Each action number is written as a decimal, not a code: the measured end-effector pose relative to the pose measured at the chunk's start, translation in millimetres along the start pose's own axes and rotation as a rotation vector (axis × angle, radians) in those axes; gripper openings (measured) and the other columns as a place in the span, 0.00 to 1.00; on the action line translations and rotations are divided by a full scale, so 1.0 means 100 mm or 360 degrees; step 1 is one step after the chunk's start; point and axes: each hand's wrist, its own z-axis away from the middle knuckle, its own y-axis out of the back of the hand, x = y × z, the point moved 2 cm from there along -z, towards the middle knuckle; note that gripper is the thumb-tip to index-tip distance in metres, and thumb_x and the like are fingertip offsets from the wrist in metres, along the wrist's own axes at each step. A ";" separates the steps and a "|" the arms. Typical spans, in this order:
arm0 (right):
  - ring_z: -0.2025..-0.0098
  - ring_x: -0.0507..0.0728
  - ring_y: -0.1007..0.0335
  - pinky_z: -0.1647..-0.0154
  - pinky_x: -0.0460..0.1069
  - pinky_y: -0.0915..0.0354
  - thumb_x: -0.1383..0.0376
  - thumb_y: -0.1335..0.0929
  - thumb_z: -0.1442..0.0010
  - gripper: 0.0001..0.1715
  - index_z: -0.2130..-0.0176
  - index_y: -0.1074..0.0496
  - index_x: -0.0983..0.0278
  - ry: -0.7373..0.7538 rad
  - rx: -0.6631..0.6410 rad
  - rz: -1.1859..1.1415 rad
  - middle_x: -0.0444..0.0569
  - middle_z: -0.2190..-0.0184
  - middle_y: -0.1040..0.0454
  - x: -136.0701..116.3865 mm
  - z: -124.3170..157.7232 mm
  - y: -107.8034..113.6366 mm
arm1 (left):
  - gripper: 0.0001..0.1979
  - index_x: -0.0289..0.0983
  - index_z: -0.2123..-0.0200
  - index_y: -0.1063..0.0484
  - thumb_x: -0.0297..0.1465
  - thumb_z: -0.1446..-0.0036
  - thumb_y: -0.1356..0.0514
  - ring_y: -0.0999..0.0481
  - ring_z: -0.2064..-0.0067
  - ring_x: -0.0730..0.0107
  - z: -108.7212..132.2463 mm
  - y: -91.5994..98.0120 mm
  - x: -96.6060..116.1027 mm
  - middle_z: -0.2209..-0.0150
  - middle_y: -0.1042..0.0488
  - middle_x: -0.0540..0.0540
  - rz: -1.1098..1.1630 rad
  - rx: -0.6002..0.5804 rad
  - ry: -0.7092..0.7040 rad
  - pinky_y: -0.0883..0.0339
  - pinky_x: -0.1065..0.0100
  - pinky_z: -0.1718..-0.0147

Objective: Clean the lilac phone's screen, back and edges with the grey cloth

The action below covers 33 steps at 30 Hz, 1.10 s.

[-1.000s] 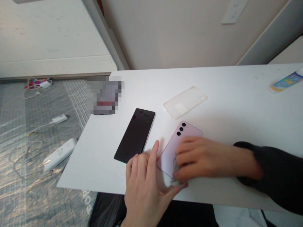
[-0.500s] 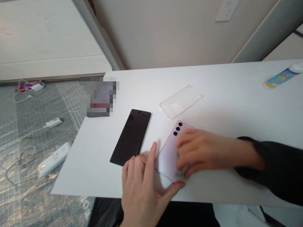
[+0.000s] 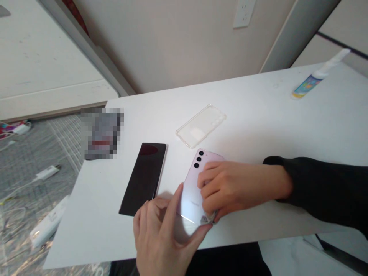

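A lilac smartphone (image 3: 191,191) lies back up on the white table, its three camera lenses facing me. My left hand (image 3: 163,230) braces its lower end, with the index finger along one edge and the thumb at the bottom corner. My right hand (image 3: 224,186) is closed over the phone's back, pressing a crumpled greyish-white wipe (image 3: 212,217) near the lower corner. Most of that wipe is hidden under the fingers. Just left of the lilac phone is a dark-screened phone (image 3: 143,178), screen up. Beyond the lilac phone rests a clear phone case (image 3: 201,126).
A bottle with a colourful label (image 3: 307,86) stands at the table's back right. At the left edge of the table (image 3: 94,214) is a pixelated item (image 3: 105,132). A white power strip (image 3: 48,224) and cables are on the floor to the left.
The view has shifted, so the table items appear further left and the whole bottle shows. My right hand, blurred before, is now sharp on the phone's back; my left hand keeps its hold.
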 end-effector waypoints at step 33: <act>0.52 0.60 0.30 0.48 0.54 0.38 0.56 0.31 0.27 0.13 0.60 0.24 0.63 -0.0121 0.0234 0.0365 0.49 0.62 0.21 -0.01 -0.04 -0.06 | 0.40 0.37 0.35 0.35 0.53 0.42 0.33 0.29 0.53 0.52 0.00 0.00 0.02 0.57 0.33 0.43 -0.0029 -0.0059 0.0058 0.40 0.42 0.43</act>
